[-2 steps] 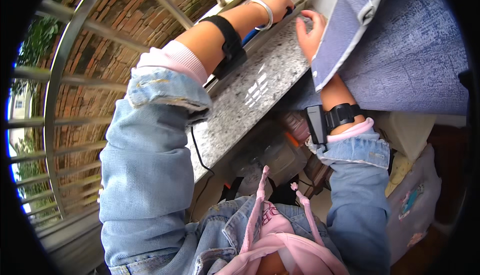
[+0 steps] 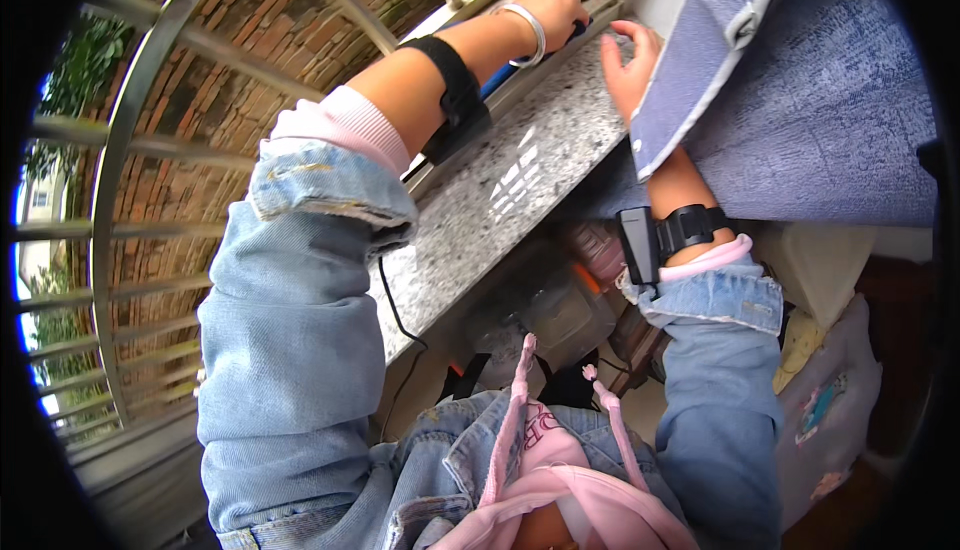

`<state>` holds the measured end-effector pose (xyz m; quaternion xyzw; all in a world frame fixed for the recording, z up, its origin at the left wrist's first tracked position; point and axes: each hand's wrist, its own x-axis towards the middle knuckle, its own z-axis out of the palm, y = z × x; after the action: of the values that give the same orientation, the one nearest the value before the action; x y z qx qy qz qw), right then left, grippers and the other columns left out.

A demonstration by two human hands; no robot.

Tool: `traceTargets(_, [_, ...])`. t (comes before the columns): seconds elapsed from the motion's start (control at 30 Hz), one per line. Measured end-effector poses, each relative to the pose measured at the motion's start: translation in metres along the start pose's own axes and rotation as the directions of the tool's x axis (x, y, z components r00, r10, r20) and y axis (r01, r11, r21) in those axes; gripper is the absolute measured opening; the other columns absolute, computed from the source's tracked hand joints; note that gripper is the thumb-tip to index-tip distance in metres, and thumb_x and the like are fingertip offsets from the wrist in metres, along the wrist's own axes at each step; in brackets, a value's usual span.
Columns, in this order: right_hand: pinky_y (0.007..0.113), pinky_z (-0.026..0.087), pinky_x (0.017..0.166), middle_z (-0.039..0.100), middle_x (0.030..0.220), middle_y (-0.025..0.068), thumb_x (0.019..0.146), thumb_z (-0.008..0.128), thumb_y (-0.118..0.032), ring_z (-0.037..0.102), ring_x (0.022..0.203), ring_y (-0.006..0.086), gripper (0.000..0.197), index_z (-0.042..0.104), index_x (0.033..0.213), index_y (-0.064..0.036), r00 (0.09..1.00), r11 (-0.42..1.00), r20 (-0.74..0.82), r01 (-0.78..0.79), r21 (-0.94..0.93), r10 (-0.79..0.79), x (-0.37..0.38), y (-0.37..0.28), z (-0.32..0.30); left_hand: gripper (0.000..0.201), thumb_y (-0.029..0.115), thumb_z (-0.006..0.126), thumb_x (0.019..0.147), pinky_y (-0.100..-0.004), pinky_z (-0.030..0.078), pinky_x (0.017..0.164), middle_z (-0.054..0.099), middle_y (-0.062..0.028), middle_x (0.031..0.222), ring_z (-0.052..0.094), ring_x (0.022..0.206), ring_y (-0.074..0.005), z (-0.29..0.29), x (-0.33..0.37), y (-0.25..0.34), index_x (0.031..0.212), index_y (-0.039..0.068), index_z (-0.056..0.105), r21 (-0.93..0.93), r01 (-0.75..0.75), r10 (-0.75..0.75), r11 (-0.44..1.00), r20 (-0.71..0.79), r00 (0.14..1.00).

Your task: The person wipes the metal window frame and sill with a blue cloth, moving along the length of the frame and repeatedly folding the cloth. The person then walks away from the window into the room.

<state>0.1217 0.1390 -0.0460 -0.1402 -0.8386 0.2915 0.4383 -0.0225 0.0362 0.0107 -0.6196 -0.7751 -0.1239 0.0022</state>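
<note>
My left hand [image 2: 545,18] reaches to the far end of the window track, its fingers closed round a slim tool with a blue handle [image 2: 497,78]. A dark end of that tool shows at the fingertips. What its working end looks like is hidden behind my hand and arm. To the right, my right hand [image 2: 632,62] rests by the far end of the speckled granite sill [image 2: 480,220], with thumb and fingers apart and nothing seen between them. The edge of a blue-grey curtain [image 2: 690,80] with metal snaps lies over its wrist side.
Metal window bars [image 2: 130,140] stand along the left, with a brick wall [image 2: 250,25] beyond. A black cable [image 2: 390,295] hangs over the sill's near edge. Below the sill are a clear plastic box [image 2: 560,320] and other items. Blue textured fabric [image 2: 830,110] fills the right side.
The view has shifted slightly, so the bars and sill sit a little farther right. Both hands keep nearly the same pose and place.
</note>
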Motion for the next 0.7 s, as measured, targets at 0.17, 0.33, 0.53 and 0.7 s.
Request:
traceTargets(0.17, [0.040, 0.045, 0.087, 0.063, 0.097, 0.0154, 0.081, 0.066, -0.016, 0.058, 0.095, 0.0302, 0.023, 0.062, 0.098, -0.0017, 0.996, 0.997, -0.036, 0.077, 0.030, -0.076, 0.001, 0.005, 0.006, 0.020, 0.004, 0.061, 0.075, -0.0413, 0.049, 0.076, 0.062, -0.0104, 0.090, 0.060, 0.088, -0.0322, -0.027, -0.112, 0.011, 0.094, 0.008, 0.067, -0.031, 0.026, -0.023, 0.999, 0.101, 0.995])
traceTargets(0.33, [0.041, 0.045, 0.087, 0.063, 0.098, 0.0164, 0.081, 0.066, -0.016, 0.057, 0.096, 0.0316, 0.023, 0.062, 0.099, -0.0019, 0.997, 0.995, 0.016, 0.082, -0.053, -0.081, 0.008, 0.008, 0.000, 0.020, 0.005, 0.062, 0.072, -0.0382, 0.043, 0.078, 0.059, -0.0030, 0.083, 0.057, 0.085, -0.0242, -0.071, -0.250, 0.032, 0.090, 0.012, 0.067, 0.019, -0.057, 0.056, 0.998, 0.045, 0.997])
traceTargets(0.53, [0.037, 0.048, 0.086, 0.066, 0.100, 0.0158, 0.084, 0.063, -0.019, 0.062, 0.095, 0.0292, 0.027, 0.064, 0.105, -0.0018, 0.992, 0.978, 0.092, 0.099, -0.182, -0.083, 0.016, 0.030, 0.005, 0.025, 0.002, 0.066, 0.070, -0.0382, 0.036, 0.088, 0.056, 0.0017, 0.079, 0.051, 0.081, -0.0209, -0.100, -0.405, 0.055, 0.091, 0.014, 0.067, 0.025, 0.082, -0.084, 0.996, 0.044, 0.996])
traceTargets(0.7, [0.040, 0.048, 0.082, 0.067, 0.100, 0.0137, 0.081, 0.065, -0.023, 0.063, 0.091, 0.0313, 0.027, 0.065, 0.102, -0.0061, 0.992, 0.966, 0.084, 0.116, -0.231, -0.099, 0.024, 0.063, 0.013, 0.021, 0.004, 0.065, 0.070, -0.0406, 0.034, 0.095, 0.054, 0.0007, 0.077, 0.051, 0.082, -0.0210, -0.117, -0.531, 0.083, 0.087, 0.016, 0.068, 0.071, 0.282, -0.286, 0.957, 0.058, 0.956])
